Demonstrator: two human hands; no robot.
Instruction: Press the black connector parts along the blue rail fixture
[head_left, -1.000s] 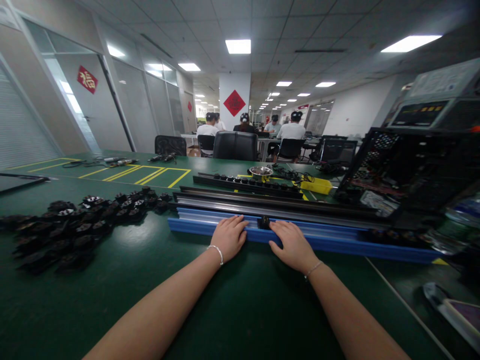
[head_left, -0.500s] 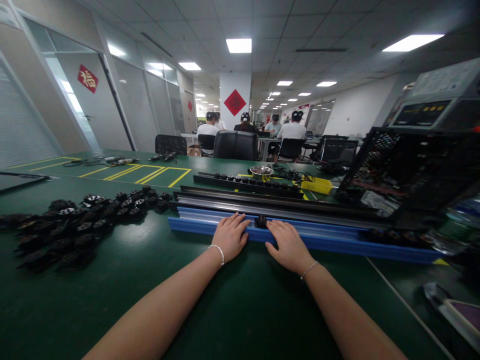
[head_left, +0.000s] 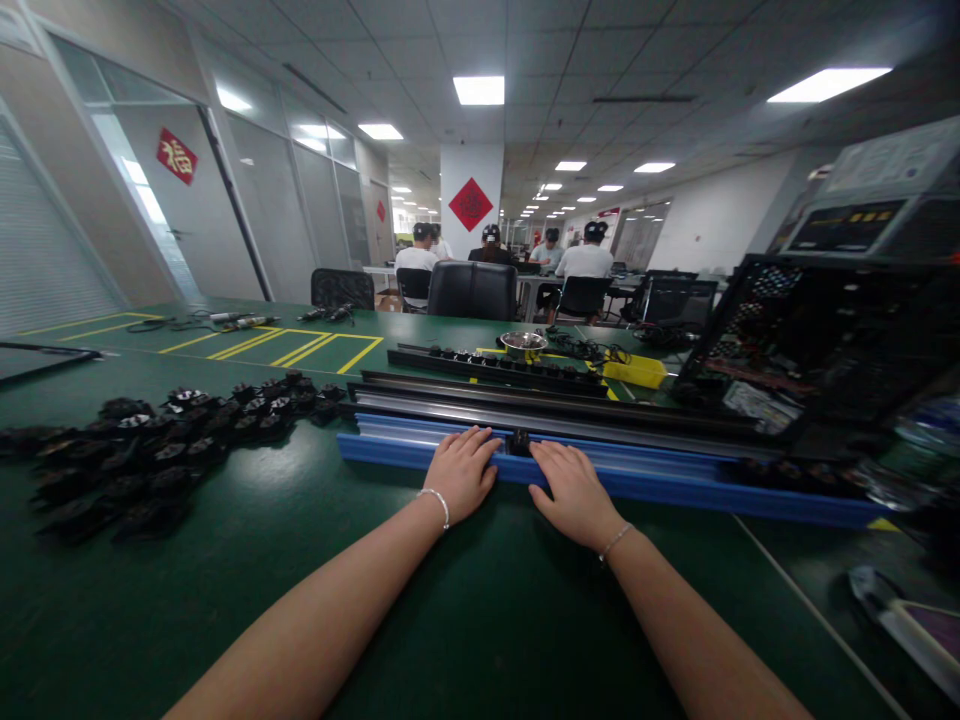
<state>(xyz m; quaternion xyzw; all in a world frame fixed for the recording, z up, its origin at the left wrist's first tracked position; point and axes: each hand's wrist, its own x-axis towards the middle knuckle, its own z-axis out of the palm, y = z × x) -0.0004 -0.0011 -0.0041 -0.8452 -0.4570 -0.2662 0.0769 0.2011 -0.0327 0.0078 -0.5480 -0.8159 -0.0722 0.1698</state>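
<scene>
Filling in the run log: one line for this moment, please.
left hand: flat on blue rail | right hand: flat on rail | small black part: between hands

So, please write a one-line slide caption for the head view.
Left hand and right hand rest flat on a long blue plastic rail, flanking a small black part.

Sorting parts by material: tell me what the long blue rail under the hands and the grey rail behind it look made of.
Long blue rail: probably plastic or painted metal; even matte colour, ribbed profile. Long grey rail: likely bare metal; dull silvery sheen along its length.
</scene>
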